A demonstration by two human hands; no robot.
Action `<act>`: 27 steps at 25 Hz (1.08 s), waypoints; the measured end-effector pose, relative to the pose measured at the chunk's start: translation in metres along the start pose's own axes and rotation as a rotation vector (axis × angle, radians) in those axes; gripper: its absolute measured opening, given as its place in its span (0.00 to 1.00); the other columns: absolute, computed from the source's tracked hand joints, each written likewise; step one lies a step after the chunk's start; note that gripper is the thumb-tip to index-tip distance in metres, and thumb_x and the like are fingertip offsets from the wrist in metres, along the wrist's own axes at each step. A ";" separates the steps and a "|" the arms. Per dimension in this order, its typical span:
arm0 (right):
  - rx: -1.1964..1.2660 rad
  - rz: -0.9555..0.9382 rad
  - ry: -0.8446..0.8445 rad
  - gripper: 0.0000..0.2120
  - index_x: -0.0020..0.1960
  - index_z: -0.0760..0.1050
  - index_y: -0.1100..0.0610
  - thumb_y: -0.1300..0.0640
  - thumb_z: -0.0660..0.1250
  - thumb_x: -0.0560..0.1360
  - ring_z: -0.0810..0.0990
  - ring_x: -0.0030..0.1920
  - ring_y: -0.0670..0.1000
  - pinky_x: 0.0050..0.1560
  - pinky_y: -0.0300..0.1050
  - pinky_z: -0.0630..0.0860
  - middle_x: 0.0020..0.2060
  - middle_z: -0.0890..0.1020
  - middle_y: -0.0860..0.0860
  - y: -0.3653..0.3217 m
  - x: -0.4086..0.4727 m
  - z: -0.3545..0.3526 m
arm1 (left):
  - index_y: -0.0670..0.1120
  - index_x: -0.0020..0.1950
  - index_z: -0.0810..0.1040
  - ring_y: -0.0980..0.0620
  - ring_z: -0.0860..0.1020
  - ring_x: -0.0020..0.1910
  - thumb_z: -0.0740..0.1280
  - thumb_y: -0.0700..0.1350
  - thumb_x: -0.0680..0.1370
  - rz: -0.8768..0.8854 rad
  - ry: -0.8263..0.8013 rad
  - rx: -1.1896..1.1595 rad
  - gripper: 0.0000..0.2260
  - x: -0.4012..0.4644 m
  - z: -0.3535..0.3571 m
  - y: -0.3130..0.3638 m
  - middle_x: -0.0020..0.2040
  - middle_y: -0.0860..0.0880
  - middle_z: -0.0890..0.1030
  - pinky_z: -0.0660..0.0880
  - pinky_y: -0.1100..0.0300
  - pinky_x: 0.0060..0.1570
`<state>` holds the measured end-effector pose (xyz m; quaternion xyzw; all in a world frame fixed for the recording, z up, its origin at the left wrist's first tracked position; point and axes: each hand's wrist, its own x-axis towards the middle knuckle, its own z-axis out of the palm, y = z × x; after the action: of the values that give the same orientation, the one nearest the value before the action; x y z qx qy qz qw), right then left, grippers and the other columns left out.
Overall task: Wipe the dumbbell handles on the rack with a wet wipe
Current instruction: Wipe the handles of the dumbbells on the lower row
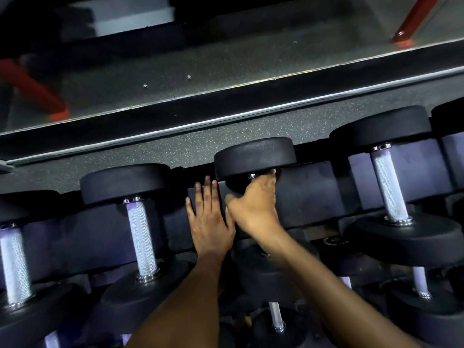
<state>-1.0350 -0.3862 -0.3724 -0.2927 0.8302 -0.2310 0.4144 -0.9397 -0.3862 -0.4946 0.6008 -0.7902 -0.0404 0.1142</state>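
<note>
While the left hand (209, 222) lies flat on the rack (308, 194), the right hand's (256, 207) grip wraps the dumbbell handle (251, 176)

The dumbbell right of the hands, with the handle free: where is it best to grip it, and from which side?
Grip the knurled handle at its middle, coming from above. It lies exposed between the two black heads, and the rack seems to block the underside.

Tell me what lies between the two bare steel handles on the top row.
In the head view, between the left handle and right handle: the flat left hand and the right hand, gripping a third dumbbell.
</note>
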 end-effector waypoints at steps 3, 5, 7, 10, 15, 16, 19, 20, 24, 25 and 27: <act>0.549 0.132 -0.022 0.20 0.56 0.71 0.66 0.63 0.70 0.66 0.76 0.57 0.59 0.56 0.47 0.73 0.51 0.77 0.60 0.006 0.032 -0.023 | 0.41 0.77 0.60 0.46 0.54 0.77 0.54 0.52 0.78 -0.022 -0.007 -0.023 0.29 -0.001 0.001 0.000 0.78 0.46 0.59 0.47 0.45 0.74; 0.725 0.147 -0.065 0.18 0.49 0.74 0.63 0.63 0.67 0.60 0.76 0.47 0.55 0.45 0.41 0.74 0.42 0.78 0.56 0.010 0.027 -0.024 | 0.41 0.77 0.60 0.45 0.54 0.77 0.54 0.52 0.78 -0.013 -0.015 -0.034 0.29 -0.003 0.000 0.000 0.78 0.46 0.59 0.46 0.46 0.74; 0.497 0.036 -0.003 0.27 0.58 0.69 0.61 0.59 0.66 0.60 0.74 0.49 0.50 0.53 0.39 0.73 0.50 0.75 0.53 0.012 0.014 -0.014 | 0.41 0.77 0.60 0.45 0.53 0.77 0.53 0.52 0.78 -0.004 -0.013 -0.020 0.29 -0.001 0.000 0.000 0.78 0.46 0.58 0.44 0.47 0.75; 0.618 0.091 -0.233 0.11 0.50 0.74 0.61 0.63 0.63 0.67 0.79 0.38 0.48 0.49 0.45 0.75 0.44 0.81 0.53 0.015 0.030 -0.028 | 0.42 0.77 0.60 0.46 0.53 0.78 0.54 0.53 0.78 -0.015 -0.021 -0.019 0.29 0.000 0.001 0.000 0.79 0.46 0.58 0.44 0.47 0.75; 0.868 0.125 -0.409 0.09 0.47 0.76 0.64 0.70 0.58 0.72 0.82 0.42 0.54 0.47 0.44 0.77 0.46 0.83 0.59 0.031 0.045 -0.046 | 0.41 0.77 0.61 0.46 0.53 0.77 0.54 0.53 0.77 -0.017 -0.024 0.000 0.30 -0.001 0.000 0.001 0.78 0.46 0.59 0.44 0.47 0.75; 0.849 0.053 -0.261 0.06 0.46 0.76 0.63 0.69 0.63 0.71 0.81 0.44 0.54 0.49 0.45 0.75 0.45 0.83 0.59 0.034 0.039 -0.040 | 0.41 0.77 0.61 0.46 0.53 0.77 0.54 0.53 0.77 -0.018 -0.024 0.002 0.30 -0.001 0.000 0.000 0.78 0.46 0.59 0.43 0.47 0.75; 0.622 -0.069 0.132 0.09 0.36 0.75 0.54 0.63 0.75 0.67 0.78 0.37 0.47 0.45 0.45 0.74 0.34 0.81 0.52 0.053 0.033 -0.043 | 0.41 0.77 0.61 0.46 0.53 0.77 0.54 0.53 0.78 -0.019 -0.019 -0.006 0.29 -0.001 0.001 0.000 0.78 0.46 0.59 0.43 0.48 0.75; 0.465 -0.134 0.201 0.09 0.35 0.74 0.53 0.60 0.75 0.67 0.76 0.33 0.42 0.41 0.41 0.74 0.32 0.81 0.49 0.056 0.029 -0.051 | 0.41 0.77 0.61 0.46 0.54 0.77 0.54 0.53 0.78 -0.019 -0.015 -0.013 0.29 -0.001 0.001 0.000 0.78 0.46 0.59 0.43 0.48 0.75; -0.282 -0.927 0.225 0.11 0.52 0.79 0.56 0.63 0.62 0.74 0.80 0.47 0.46 0.51 0.40 0.75 0.47 0.84 0.52 0.044 0.002 -0.054 | 0.41 0.77 0.61 0.45 0.55 0.77 0.54 0.52 0.78 -0.016 -0.001 -0.036 0.29 -0.001 0.002 -0.001 0.78 0.46 0.60 0.45 0.47 0.75; -0.521 -1.224 0.192 0.14 0.54 0.80 0.59 0.62 0.59 0.74 0.80 0.52 0.50 0.54 0.43 0.75 0.51 0.83 0.54 0.039 0.008 -0.054 | 0.41 0.77 0.61 0.45 0.55 0.77 0.53 0.53 0.79 -0.012 0.001 -0.036 0.28 -0.001 0.002 -0.001 0.78 0.45 0.60 0.46 0.46 0.74; -0.988 -1.621 0.030 0.17 0.54 0.81 0.61 0.61 0.54 0.76 0.80 0.56 0.53 0.60 0.42 0.72 0.55 0.82 0.54 0.033 0.037 -0.064 | 0.42 0.77 0.61 0.45 0.55 0.77 0.53 0.53 0.79 -0.012 -0.002 -0.038 0.28 -0.002 0.002 -0.001 0.78 0.46 0.59 0.46 0.46 0.75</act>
<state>-1.1156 -0.3779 -0.3782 -0.9190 0.3834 -0.0748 -0.0534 -0.9383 -0.3850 -0.4968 0.6034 -0.7857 -0.0568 0.1243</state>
